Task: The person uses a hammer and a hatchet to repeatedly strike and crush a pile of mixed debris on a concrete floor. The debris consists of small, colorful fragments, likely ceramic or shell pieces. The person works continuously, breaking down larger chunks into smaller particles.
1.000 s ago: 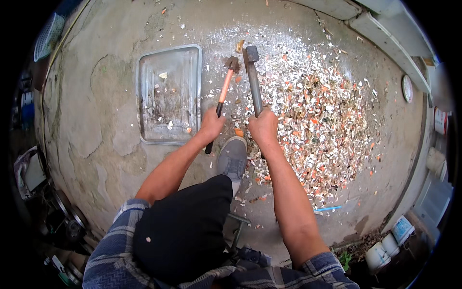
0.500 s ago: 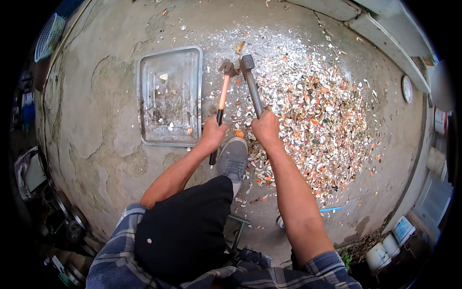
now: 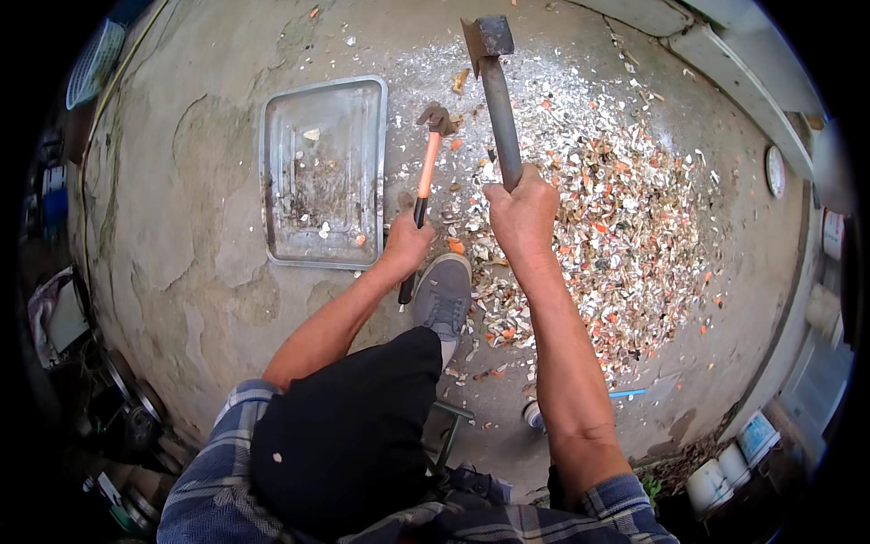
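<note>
Hatchet [image 3: 501,113], top centre: dark, block-ended head, thin rusty blade edge at left, plain grey handle. Right hand [image 3: 527,213] has its fingers wrapped around the handle. Claw hammer [image 3: 429,163], centre: rust-brown head, orange-and-black handle, gripped by curled fingers of left hand [image 3: 410,241]. Grey shoe [image 3: 443,295] sits just beside its butt. Scuffed metal tray [image 3: 381,172] at left; broken shell fragments [image 3: 616,218] right of centre, partly covered by the right forearm.

No lettering, label, number or sign can be read here.
</note>
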Available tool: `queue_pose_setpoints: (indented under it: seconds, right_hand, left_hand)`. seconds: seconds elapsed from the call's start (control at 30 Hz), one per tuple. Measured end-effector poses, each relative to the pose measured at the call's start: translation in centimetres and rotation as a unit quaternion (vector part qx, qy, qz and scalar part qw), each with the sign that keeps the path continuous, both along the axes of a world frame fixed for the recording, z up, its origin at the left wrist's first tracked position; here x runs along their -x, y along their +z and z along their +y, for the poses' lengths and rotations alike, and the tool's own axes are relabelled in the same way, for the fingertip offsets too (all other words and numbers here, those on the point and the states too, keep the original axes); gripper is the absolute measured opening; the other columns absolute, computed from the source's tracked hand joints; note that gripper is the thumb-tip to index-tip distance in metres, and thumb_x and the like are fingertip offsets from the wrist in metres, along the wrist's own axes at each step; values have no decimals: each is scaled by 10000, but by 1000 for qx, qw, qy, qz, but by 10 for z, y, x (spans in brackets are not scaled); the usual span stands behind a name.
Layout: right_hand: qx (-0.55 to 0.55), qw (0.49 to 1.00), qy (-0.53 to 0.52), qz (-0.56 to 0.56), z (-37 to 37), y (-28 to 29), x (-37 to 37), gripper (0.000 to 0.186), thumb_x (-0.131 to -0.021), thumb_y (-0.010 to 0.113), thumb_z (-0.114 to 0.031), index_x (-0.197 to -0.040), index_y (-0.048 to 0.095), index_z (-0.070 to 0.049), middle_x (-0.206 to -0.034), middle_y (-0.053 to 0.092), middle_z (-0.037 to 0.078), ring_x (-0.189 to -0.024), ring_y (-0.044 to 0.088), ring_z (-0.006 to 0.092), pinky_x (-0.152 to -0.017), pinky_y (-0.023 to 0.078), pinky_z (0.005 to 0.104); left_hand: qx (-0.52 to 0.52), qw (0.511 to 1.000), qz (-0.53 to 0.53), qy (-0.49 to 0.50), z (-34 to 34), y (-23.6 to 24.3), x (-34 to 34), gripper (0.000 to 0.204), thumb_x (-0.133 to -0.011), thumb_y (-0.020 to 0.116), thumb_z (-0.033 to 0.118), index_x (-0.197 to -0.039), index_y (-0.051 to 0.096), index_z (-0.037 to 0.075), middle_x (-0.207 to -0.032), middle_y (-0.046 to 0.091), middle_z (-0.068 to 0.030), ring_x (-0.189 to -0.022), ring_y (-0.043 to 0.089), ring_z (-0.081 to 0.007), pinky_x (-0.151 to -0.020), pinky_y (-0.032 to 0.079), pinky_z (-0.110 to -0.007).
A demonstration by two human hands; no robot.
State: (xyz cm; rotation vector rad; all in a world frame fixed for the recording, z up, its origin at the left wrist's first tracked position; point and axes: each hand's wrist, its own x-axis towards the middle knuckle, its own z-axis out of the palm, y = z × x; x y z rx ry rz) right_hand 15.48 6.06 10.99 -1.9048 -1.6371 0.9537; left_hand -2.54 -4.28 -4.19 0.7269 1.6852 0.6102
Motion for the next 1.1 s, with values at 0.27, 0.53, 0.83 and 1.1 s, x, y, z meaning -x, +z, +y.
queue_pose_setpoints:
  seconds: [0.27, 0.53, 0.83, 1.1]
  right_hand:
    - [82, 981, 71, -164, -21, -105, -32, 186, -825, 664, -72, -947, 696, 65, -805, 700, 308, -774, 717, 469, -752, 568, 532]
    - [-8, 998, 35, -54, -6, -30, -11, 217, -788, 717, -97, -916, 673, 73, -740, 686, 289, -742, 706, 470, -726, 563, 518]
    - [139, 976, 74, -153, -19, -64, -24, 305, -813, 632, -12, -1093, 709, 81, -879, 721, 308, -882, 725, 466, -828, 572, 515]
    - [-65, 998, -4, 8, -2, 27, 5, 174, -803, 715, -88, -862, 641, 58, -709, 675, 264, -684, 705, 435, -672, 552, 499]
  left_hand:
    - [-12, 1000, -14, -7, 4, -6, -4, 84, -888, 586, 97, -871, 540, 29, -643, 539, -77, -535, 540, -194, -506, 430, -394]
    - [8, 1000, 3, -3, 0, -1, 3, 134, -856, 610, 130, -854, 583, -1, -655, 587, -135, -606, 599, -273, -602, 474, -447]
    - [-23, 999, 31, -19, 8, -2, 5, 137, -847, 614, 128, -833, 588, -6, -668, 596, -148, -635, 617, -294, -633, 480, -463]
    - [-9, 1000, 13, -14, -3, -4, 9, 89, -877, 600, 95, -856, 533, 40, -650, 535, -84, -522, 524, -220, -500, 414, -394]
